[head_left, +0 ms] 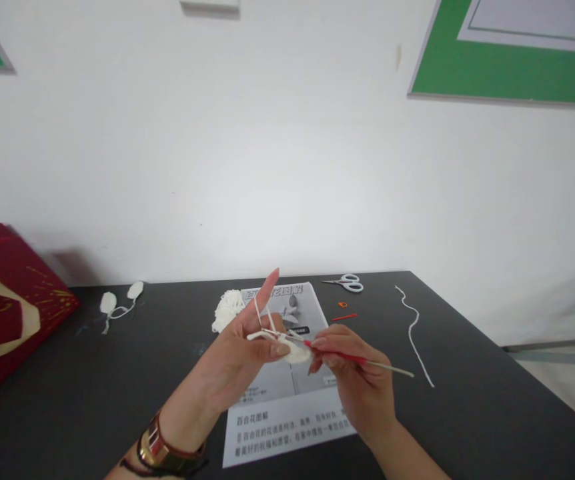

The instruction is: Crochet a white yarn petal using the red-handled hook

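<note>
Between thumb and fingers, my left hand (247, 350) pinches a small white crocheted piece (297, 351). Its index finger points up, with white yarn (270, 317) looped over it. My right hand (352, 363) is closed around a crochet hook (350, 356) with a red grip and a metal shaft. The hook's tip end reaches left to the yarn beside the left fingers. Behind my left hand lies a fluffy white yarn ball (228, 309). Both hands are above a printed pattern sheet (287, 427), covering part of it.
Scissors (348, 283), an orange stitch marker (342, 305) and a red needle (344, 317) lie at the back right. Further right is a loose white yarn strand (414, 327). Two white crocheted pieces (109, 303) joined by yarn lie left, near a red gift bag (12, 313).
</note>
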`<state>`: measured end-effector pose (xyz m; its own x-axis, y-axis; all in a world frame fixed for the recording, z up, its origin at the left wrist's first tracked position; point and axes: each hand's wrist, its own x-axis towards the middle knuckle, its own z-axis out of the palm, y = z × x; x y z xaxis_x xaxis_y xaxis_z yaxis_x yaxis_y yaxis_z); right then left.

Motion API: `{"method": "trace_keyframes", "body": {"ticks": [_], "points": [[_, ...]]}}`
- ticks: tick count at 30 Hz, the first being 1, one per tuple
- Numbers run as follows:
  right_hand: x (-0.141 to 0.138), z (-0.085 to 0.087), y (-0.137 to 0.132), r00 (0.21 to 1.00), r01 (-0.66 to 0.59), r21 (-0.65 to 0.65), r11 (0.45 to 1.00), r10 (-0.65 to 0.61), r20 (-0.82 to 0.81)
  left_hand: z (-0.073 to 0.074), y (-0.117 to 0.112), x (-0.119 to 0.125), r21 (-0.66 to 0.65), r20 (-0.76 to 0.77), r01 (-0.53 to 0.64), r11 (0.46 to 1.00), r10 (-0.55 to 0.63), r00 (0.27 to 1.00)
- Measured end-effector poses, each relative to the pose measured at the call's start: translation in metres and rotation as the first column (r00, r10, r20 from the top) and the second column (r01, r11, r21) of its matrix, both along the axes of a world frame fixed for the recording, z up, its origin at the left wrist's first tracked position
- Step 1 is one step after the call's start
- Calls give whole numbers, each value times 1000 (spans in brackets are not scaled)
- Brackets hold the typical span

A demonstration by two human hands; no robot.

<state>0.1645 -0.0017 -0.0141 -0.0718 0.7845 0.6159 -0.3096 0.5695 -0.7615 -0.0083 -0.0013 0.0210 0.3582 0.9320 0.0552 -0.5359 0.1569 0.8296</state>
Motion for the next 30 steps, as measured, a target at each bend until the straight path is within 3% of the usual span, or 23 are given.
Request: {"method": "trace_keyframes", "body": {"ticks": [12, 30], "points": [[9, 3, 4, 978, -143, -149, 978, 117, -173, 4, -3, -10, 13, -70, 46, 999, -45, 996], [15, 7, 5, 962, -228, -144, 963, 200, -186, 0, -1, -14, -18, 34, 208, 978, -207, 978]]}}
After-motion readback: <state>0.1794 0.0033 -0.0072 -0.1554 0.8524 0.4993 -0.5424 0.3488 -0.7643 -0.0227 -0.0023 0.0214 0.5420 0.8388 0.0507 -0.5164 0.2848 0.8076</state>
